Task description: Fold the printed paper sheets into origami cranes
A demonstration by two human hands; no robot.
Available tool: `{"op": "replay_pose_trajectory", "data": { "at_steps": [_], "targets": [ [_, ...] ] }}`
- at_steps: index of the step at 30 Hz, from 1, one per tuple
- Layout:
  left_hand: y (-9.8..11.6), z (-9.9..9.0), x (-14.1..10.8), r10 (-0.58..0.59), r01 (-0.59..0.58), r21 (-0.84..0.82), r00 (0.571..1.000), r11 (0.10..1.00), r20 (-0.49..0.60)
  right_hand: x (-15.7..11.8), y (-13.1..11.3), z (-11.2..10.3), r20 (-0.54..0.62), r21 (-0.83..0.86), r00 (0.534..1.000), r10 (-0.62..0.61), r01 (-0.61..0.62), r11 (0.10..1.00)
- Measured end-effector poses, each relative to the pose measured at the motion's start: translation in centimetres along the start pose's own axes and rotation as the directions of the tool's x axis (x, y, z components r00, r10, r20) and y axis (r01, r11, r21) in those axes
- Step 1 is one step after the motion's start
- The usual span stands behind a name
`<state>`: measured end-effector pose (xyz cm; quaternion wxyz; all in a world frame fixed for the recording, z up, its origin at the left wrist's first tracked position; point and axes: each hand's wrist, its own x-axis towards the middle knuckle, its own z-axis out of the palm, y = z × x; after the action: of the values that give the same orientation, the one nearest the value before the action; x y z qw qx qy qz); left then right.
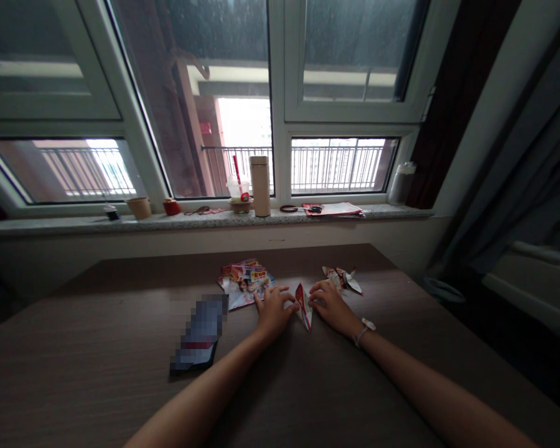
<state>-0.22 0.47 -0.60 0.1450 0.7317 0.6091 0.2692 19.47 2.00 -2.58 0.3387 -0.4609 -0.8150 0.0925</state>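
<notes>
A narrow diamond of folded paper (303,309), red and white with printed patterns, is on the table between my hands. My left hand (274,312) has its curled fingertips against the paper's left edge. From the other side, the bent fingers of my right hand (332,307) pinch at the right edge; a light bracelet circles that wrist. Beyond the right hand lie folded paper pieces (350,281) with pointed ends, partly covered by the hand. Colourful printed sheets (246,283) are piled just past my left hand.
A phone (200,333) with a blurred screen lies on the brown table (98,348), left of my left arm. Along the windowsill (205,219) stand a beige flask (260,186), a paper cup (139,208), a drink cup with a red straw (238,186), and scissors (313,210) beside papers.
</notes>
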Motion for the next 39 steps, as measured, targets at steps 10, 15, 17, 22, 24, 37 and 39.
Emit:
{"op": "replay_pose_trajectory", "data": {
  "at_steps": [10, 15, 17, 22, 24, 37, 39],
  "targets": [
    [-0.3, 0.2, 0.3, -0.001, 0.000, -0.005, 1.000, 1.000, -0.029, 0.0, -0.1, 0.3, 0.034, 0.052, 0.999, -0.025, 0.023, 0.998],
    [-0.1, 0.2, 0.7, -0.030, 0.030, 0.001, 0.999, 1.000, -0.015, 0.0, -0.1, 0.2, 0.053, 0.046, 0.998, -0.017, 0.015, 0.999],
    [-0.2, 0.2, 0.9, -0.033, 0.033, 0.002, 0.999, 0.999, -0.020, 0.0, 0.0, 0.2, 0.063, 0.044, 0.998, -0.014, 0.011, 0.999],
    [-0.5, 0.2, 1.0, -0.014, 0.014, -0.008, 1.000, 1.000, -0.022, 0.1, 0.3, 0.4, 0.073, 0.036, 0.997, 0.015, -0.018, 0.999],
    [-0.6, 0.1, 0.9, -0.002, 0.002, -0.007, 1.000, 1.000, -0.008, 0.1, 0.3, 0.4, 0.073, 0.039, 0.997, 0.024, -0.027, 0.999],
    [-0.4, 0.3, 0.9, 0.109, -0.106, 0.099, 0.994, 0.989, -0.031, 0.1, -0.1, 0.2, 0.060, 0.032, 0.998, 0.031, -0.033, 0.999],
    [-0.6, 0.4, 0.9, 0.111, -0.107, 0.092, 0.993, 0.990, -0.036, 0.1, -0.4, 0.1, 0.053, 0.012, 0.998, 0.037, -0.038, 0.999]
  ]
}}
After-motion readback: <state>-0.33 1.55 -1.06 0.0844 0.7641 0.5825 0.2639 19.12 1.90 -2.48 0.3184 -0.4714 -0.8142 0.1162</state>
